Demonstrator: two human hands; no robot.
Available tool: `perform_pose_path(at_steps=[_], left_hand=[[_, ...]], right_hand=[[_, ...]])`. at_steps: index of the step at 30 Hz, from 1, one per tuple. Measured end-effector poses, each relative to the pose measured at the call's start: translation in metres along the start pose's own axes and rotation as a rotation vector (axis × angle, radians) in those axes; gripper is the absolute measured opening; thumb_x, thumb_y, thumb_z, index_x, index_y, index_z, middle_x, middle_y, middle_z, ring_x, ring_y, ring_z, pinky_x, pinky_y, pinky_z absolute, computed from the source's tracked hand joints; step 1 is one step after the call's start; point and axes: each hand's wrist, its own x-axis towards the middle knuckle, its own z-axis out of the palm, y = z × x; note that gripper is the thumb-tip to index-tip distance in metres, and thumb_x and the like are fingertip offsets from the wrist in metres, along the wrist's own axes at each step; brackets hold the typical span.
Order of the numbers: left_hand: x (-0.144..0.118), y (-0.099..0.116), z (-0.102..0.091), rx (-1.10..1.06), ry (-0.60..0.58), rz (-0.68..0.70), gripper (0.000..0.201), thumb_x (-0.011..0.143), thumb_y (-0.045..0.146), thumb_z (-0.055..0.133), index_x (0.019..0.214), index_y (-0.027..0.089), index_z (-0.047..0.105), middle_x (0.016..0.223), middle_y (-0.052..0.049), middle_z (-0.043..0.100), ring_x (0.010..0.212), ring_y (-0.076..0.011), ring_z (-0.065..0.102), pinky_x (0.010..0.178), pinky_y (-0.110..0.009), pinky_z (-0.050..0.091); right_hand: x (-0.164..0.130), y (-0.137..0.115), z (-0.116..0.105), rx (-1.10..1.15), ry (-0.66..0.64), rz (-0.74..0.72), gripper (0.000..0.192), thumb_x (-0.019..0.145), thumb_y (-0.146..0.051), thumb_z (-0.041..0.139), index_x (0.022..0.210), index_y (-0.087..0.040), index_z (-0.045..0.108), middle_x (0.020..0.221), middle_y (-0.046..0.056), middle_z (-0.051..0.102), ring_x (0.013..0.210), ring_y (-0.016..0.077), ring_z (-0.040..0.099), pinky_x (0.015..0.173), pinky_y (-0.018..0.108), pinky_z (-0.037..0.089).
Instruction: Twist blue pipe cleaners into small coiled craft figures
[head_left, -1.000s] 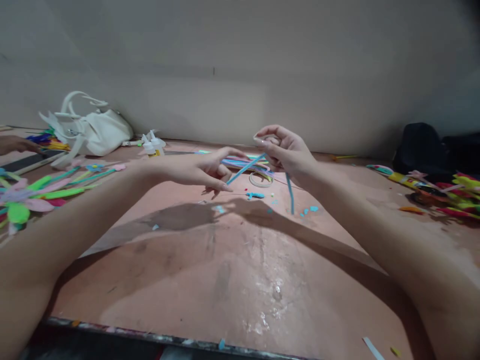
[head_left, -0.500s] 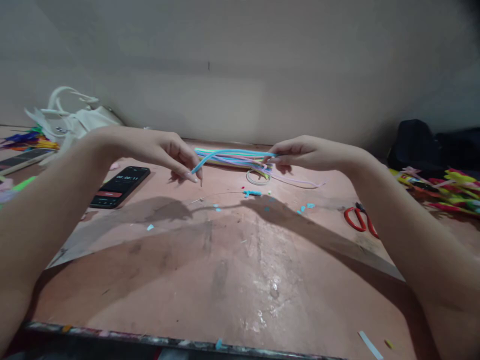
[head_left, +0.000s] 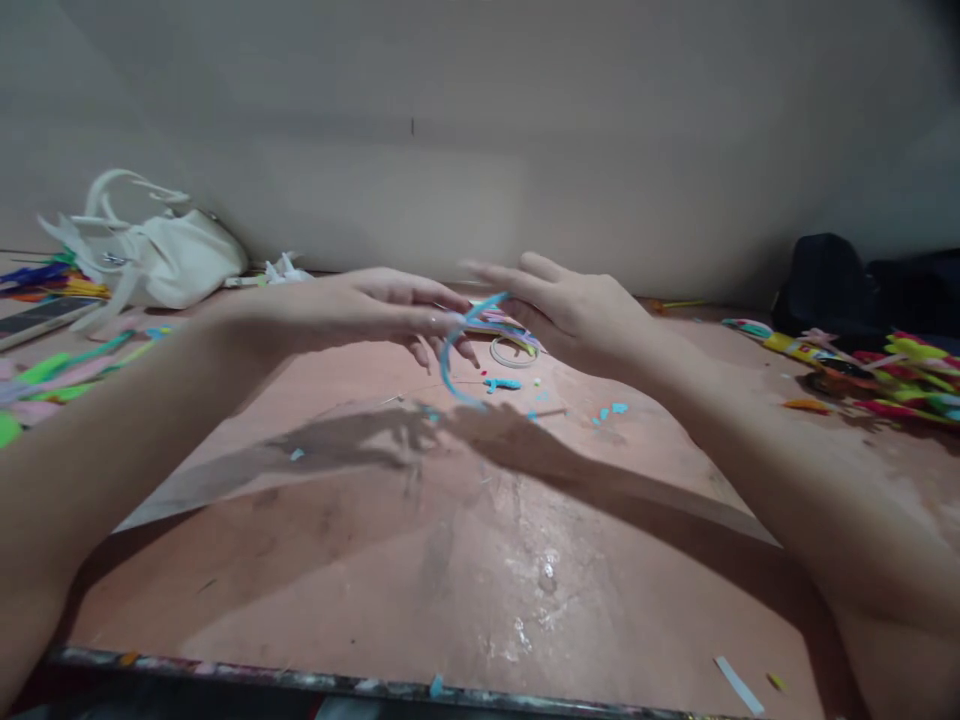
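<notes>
A blue pipe cleaner (head_left: 448, 365) curves through the air between my two hands, its lower end hanging loose and blurred. My left hand (head_left: 409, 308) has its thumb and forefinger closed on it near the upper part, with the other fingers spread below. My right hand (head_left: 574, 308) is beside its upper end, fingers stretched out and partly smeared; whether they touch the strand is unclear. Behind the hands lies a bundle of pastel pipe cleaners (head_left: 504, 318), mostly covered. A pale ring (head_left: 514, 352) and a small blue coiled piece (head_left: 502, 384) rest on the table.
Blue scraps (head_left: 611, 411) dot the table (head_left: 420, 580). A white bag (head_left: 176, 255) stands at the back left, above colourful strands (head_left: 67, 375). On the right are a yellow tube (head_left: 791, 348), bright fuzzy pieces (head_left: 919, 375) and a dark item (head_left: 825, 285).
My hands have come together from either side, and the pipe cleaner has gone from a shallow arch to a hanging curve. The phone and red-handled cutters are now hidden by my arms.
</notes>
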Motion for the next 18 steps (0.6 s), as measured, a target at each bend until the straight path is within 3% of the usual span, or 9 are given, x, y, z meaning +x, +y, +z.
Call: perform_pose_path(at_steps=[1, 3, 6, 8, 10, 12, 14, 18], left_hand=[[0.002, 0.004, 0.008, -0.089, -0.129, -0.058, 0.047, 0.096, 0.062, 0.076, 0.109, 0.018, 0.085, 0.087, -0.008, 0.079, 0.077, -0.018, 0.075, 0.065, -0.026, 0.059], [0.005, 0.013, 0.02, -0.244, -0.196, -0.093, 0.046, 0.101, 0.062, 0.071, 0.102, 0.018, 0.085, 0.077, -0.006, 0.075, 0.064, -0.0148, 0.069, 0.056, -0.024, 0.053], [0.002, 0.025, 0.028, -0.397, -0.178, -0.084, 0.049, 0.106, 0.064, 0.063, 0.097, 0.019, 0.081, 0.056, 0.001, 0.058, 0.045, -0.0088, 0.05, 0.044, -0.021, 0.037], [-0.002, 0.03, 0.029, -0.493, -0.171, -0.054, 0.044, 0.11, 0.06, 0.059, 0.101, 0.02, 0.076, 0.047, 0.006, 0.046, 0.036, -0.0056, 0.032, 0.039, -0.02, 0.025], [-0.007, 0.035, 0.03, -0.593, -0.185, -0.003, 0.037, 0.112, 0.055, 0.057, 0.105, 0.022, 0.071, 0.045, 0.01, 0.041, 0.033, -0.004, 0.023, 0.038, -0.02, 0.021], [-0.01, 0.041, 0.032, -0.677, -0.17, 0.032, 0.03, 0.112, 0.051, 0.059, 0.104, 0.023, 0.067, 0.048, 0.01, 0.045, 0.032, -0.0029, 0.026, 0.039, -0.02, 0.027], [-0.012, 0.046, 0.034, -0.715, -0.107, 0.033, 0.027, 0.11, 0.047, 0.064, 0.1, 0.023, 0.065, 0.054, 0.009, 0.052, 0.034, -0.0026, 0.035, 0.041, -0.019, 0.034], [-0.01, 0.052, 0.032, -0.517, -0.005, 0.074, 0.025, 0.107, 0.046, 0.069, 0.099, 0.024, 0.076, 0.077, 0.001, 0.071, 0.058, -0.0101, 0.066, 0.05, -0.02, 0.051]], right_hand=[[0.0, -0.001, 0.0, 0.0, 0.031, 0.003, 0.035, 0.099, -0.021, 0.07, 0.13, -0.034, 0.079, 0.106, 0.001, 0.069, 0.084, 0.0142, 0.062, 0.067, 0.021, 0.037], [-0.001, -0.002, 0.0, 0.011, 0.073, 0.005, 0.028, 0.099, -0.026, 0.074, 0.126, -0.033, 0.079, 0.108, 0.001, 0.066, 0.085, 0.0128, 0.061, 0.066, 0.019, 0.037], [-0.002, -0.003, 0.0, 0.041, 0.118, -0.032, 0.017, 0.105, -0.034, 0.069, 0.116, -0.026, 0.079, 0.104, 0.002, 0.063, 0.087, 0.0128, 0.062, 0.064, 0.019, 0.038], [-0.002, -0.004, 0.003, 0.125, 0.152, -0.112, 0.023, 0.11, -0.039, 0.061, 0.112, -0.022, 0.076, 0.098, 0.003, 0.062, 0.085, 0.013, 0.062, 0.064, 0.019, 0.041], [-0.002, -0.008, 0.01, 0.295, 0.184, -0.208, 0.028, 0.114, -0.042, 0.055, 0.11, -0.02, 0.071, 0.095, 0.002, 0.064, 0.08, 0.0117, 0.06, 0.062, 0.02, 0.044], [-0.001, -0.015, 0.019, 0.503, 0.222, -0.241, 0.03, 0.116, -0.046, 0.049, 0.11, -0.021, 0.065, 0.094, 0.001, 0.065, 0.071, 0.0089, 0.056, 0.058, 0.019, 0.046], [-0.001, -0.023, 0.026, 0.634, 0.263, -0.173, 0.034, 0.115, -0.055, 0.047, 0.112, -0.024, 0.061, 0.086, -0.003, 0.06, 0.06, 0.0061, 0.051, 0.051, 0.017, 0.043], [-0.003, -0.034, 0.033, 0.739, 0.295, -0.001, 0.037, 0.11, -0.065, 0.052, 0.117, -0.029, 0.058, 0.076, -0.007, 0.052, 0.05, 0.0042, 0.049, 0.043, 0.014, 0.039]])
